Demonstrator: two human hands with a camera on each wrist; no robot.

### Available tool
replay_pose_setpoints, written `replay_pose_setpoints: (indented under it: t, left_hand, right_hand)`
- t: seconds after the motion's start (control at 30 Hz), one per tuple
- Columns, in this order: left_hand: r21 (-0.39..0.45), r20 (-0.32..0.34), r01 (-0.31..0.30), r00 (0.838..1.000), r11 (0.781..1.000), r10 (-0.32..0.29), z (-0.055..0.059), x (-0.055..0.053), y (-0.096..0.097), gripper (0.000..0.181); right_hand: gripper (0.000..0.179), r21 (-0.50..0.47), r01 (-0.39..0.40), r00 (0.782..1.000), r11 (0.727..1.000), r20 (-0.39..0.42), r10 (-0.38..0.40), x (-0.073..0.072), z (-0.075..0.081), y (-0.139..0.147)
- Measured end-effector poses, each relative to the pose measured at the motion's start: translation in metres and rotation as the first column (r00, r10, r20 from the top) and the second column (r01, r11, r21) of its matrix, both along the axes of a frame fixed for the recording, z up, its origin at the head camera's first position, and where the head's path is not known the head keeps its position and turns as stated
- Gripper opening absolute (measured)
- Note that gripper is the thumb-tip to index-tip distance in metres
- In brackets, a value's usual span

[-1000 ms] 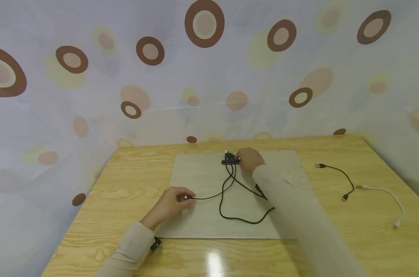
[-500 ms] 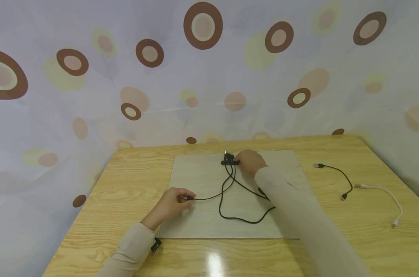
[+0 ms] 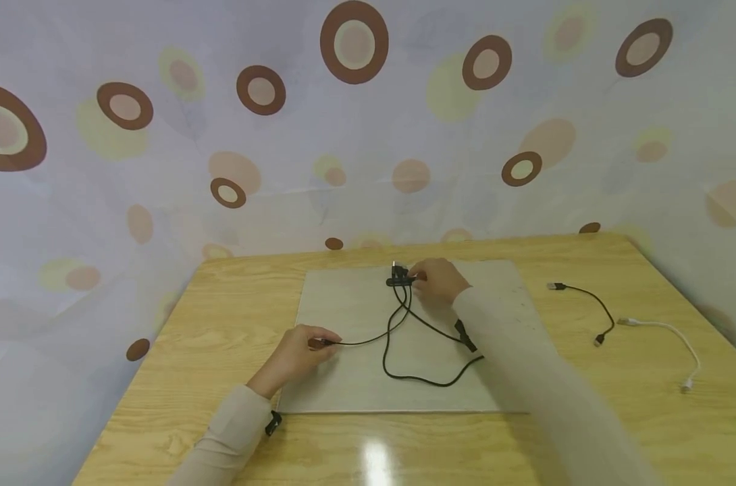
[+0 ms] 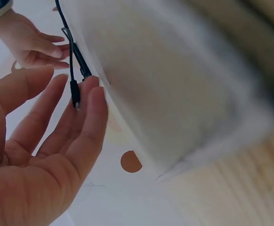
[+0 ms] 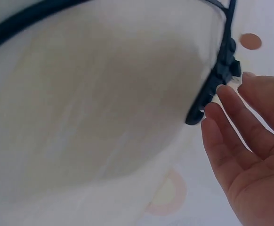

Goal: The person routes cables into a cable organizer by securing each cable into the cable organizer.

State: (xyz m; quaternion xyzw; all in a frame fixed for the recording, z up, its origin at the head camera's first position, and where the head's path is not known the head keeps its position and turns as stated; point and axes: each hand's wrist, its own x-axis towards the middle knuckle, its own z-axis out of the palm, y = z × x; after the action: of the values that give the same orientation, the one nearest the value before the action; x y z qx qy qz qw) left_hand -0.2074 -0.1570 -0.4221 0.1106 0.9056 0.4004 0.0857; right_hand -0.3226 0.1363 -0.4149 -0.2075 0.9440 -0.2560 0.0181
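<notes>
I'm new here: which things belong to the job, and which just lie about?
In use, seemingly:
black cable end by the left hand
looping black cable
black cable holder by the right hand
pale board beneath

Seemingly lying about:
short black USB cable
white USB cable

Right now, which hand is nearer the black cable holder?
Right hand: at the right end of the black cable holder; the left hand is farther, lower left in the head view.

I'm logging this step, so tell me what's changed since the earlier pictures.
The right forearm shifted slightly right, baring more of the black piece. The head view moved a little too. No hold was visibly taken or released. The left hand stayed at its plug, the right hand at the holder.
</notes>
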Motion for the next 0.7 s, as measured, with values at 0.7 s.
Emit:
replay_pose_setpoints:
  t: [0.7]
  left_hand:
    - [0.163,-0.183,0.224,0.964,0.961,-0.194,0.013,0.018,0.061,0.021]
  right_hand:
    - [0.04,-0.303,0.151,0.989,0.941,0.055,-0.14,0.059,0.047,0.153]
